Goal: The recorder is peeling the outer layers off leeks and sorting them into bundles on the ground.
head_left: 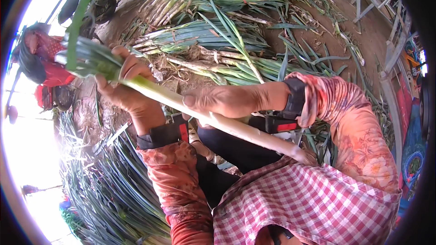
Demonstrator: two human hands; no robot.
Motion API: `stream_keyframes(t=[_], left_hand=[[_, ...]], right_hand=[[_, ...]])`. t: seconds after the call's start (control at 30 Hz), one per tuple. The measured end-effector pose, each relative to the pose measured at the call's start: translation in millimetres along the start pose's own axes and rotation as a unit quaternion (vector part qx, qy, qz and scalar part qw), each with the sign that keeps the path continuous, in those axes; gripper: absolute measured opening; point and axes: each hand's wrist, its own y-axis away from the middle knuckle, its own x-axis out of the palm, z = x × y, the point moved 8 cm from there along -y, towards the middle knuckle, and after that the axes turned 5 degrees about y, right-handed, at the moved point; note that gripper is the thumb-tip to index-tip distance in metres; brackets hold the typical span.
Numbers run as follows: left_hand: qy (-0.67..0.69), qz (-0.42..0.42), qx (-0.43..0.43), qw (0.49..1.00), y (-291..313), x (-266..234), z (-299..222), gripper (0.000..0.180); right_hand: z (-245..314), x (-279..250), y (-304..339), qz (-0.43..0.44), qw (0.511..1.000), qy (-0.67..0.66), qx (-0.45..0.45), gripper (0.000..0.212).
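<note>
I hold one long green onion (236,127) slanted across my lap, its white stalk running down to the root end at lower right and its green leaves up at the left. My left hand (125,86) grips it where the pale stalk turns to green leaves. My right hand (227,102) is wrapped around the white stalk near its middle, thumb on top. Both wrists wear black bands with red marks. My sleeves are orange floral cloth over a red and white checked apron.
Bundles of green onions (204,36) lie piled on the bare earth ahead, one tied with a red band. More loose green leaves (113,186) lie at my lower left. A person in red (45,63) sits at far left. A white frame (390,41) stands at right.
</note>
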Motion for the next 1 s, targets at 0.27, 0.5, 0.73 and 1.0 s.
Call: stream_keyframes(t=[0.27,0.5,0.73,1.0], left_hand=[[-0.120,-0.221,0.141,0.957,11,-57,-57,0.057],[-0.228,-0.228,0.246,0.914,30,-47,-130,0.054],[-0.306,-0.309,0.274,0.858,47,-53,-139,0.047],[-0.368,-0.360,0.271,0.813,44,-67,-110,0.043]], right_hand=[[-19,-26,36,-0.096,0.993,0.073,-0.010,0.044],[-75,-64,144,-0.173,0.970,0.136,0.105,0.037],[-81,-81,231,-0.307,0.877,0.323,0.181,0.035],[-85,-72,274,-0.362,0.825,0.389,0.191,0.038]])
